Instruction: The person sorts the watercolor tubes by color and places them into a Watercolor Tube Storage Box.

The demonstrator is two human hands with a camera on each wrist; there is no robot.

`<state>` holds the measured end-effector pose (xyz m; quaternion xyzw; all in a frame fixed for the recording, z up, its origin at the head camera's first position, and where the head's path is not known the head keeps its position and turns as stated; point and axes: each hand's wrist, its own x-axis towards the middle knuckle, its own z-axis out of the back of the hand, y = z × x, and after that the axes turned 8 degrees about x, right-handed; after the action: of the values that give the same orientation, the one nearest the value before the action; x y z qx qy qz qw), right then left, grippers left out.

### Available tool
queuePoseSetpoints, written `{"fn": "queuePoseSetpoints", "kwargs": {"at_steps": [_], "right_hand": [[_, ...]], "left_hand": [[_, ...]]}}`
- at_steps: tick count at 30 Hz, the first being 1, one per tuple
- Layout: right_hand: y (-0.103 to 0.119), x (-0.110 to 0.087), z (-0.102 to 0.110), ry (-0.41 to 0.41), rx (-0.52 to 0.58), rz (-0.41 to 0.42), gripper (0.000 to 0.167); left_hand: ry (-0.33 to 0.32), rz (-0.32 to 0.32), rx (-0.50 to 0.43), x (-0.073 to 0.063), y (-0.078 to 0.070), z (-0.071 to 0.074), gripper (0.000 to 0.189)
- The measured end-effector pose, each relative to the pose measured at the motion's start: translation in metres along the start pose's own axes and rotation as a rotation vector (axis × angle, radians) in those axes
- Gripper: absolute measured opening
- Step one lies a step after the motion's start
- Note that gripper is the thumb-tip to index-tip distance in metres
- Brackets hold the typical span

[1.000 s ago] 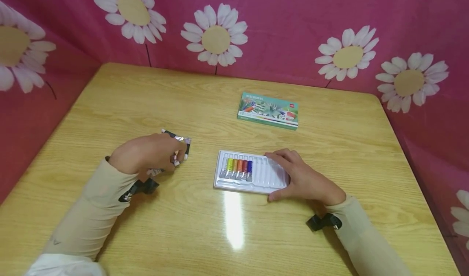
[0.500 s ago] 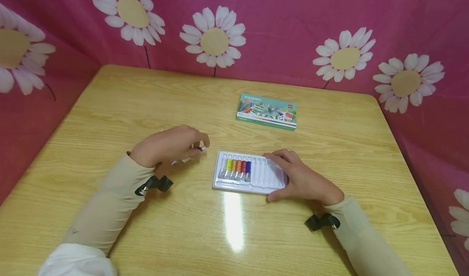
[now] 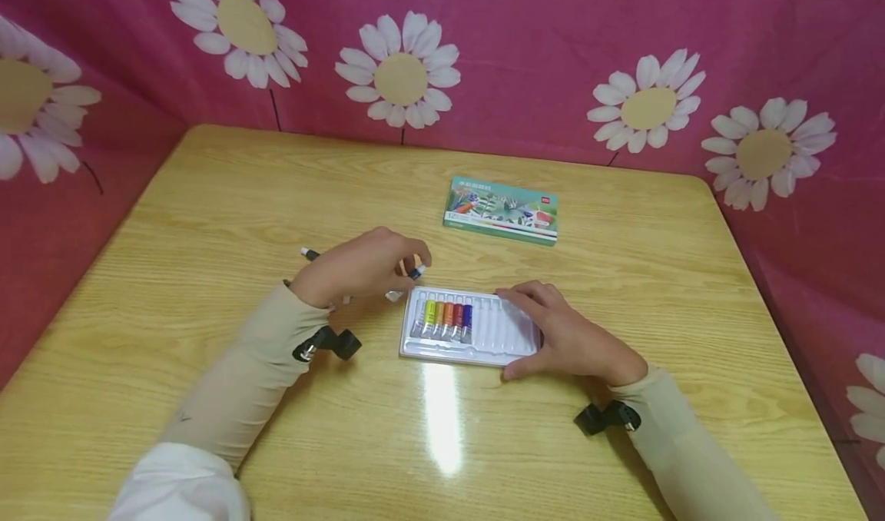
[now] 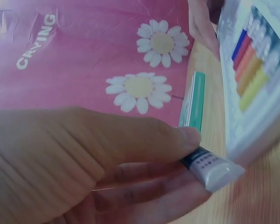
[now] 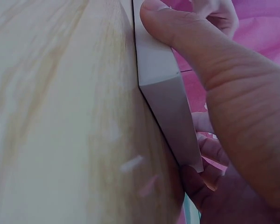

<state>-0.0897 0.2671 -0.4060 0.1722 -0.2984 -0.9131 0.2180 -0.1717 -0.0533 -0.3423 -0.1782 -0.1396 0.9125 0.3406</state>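
Observation:
My left hand (image 3: 359, 266) pinches a small paint tube (image 4: 213, 169) between thumb and fingers, just off the tray's far left corner. The tube has a dark label, a silvery crimped end and a white cap; the fingers cover its middle. My right hand (image 3: 570, 335) grips the right end of the white plastic tray (image 3: 508, 329), thumb along the near side and fingers round the far side. In the right wrist view the tray's end wall (image 5: 170, 112) shows between them. Several coloured tubes (image 3: 445, 317), yellow to dark blue, lie side by side in the tray's left slots.
Other loose tubes (image 3: 310, 253) lie on the wooden table (image 3: 332, 429) beyond and under the left hand, partly hidden by it. A green illustrated paint box (image 3: 501, 210) lies farther back. A pink flowered cloth (image 3: 525, 52) hangs behind the table.
My left hand has picked a tube from the loose ones on the left and carried it right, up to the tray's far left corner. The right hand keeps its grip on the tray.

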Motion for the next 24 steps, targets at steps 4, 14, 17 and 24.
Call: {"fn": "queuePoseSetpoints", "kwargs": {"at_steps": [4, 14, 17, 24], "right_hand": [[0.0, 0.0, 0.0, 0.002, 0.002, 0.0, 0.115], [0.0, 0.001, 0.001, 0.003, -0.002, 0.008, 0.115], [-0.001, 0.0, 0.0, 0.002, 0.0, 0.01, 0.115], [-0.003, 0.001, 0.001, 0.004, -0.001, 0.016, 0.115]], "left_hand": [[-0.013, -0.016, -0.026, 0.01, -0.01, -0.001, 0.038], [-0.04, -0.029, -0.09, 0.031, -0.025, -0.012, 0.038], [-0.056, -0.04, -0.105, 0.036, -0.03, -0.017, 0.037], [-0.063, -0.081, -0.096, 0.045, -0.046, -0.027, 0.036]]}}
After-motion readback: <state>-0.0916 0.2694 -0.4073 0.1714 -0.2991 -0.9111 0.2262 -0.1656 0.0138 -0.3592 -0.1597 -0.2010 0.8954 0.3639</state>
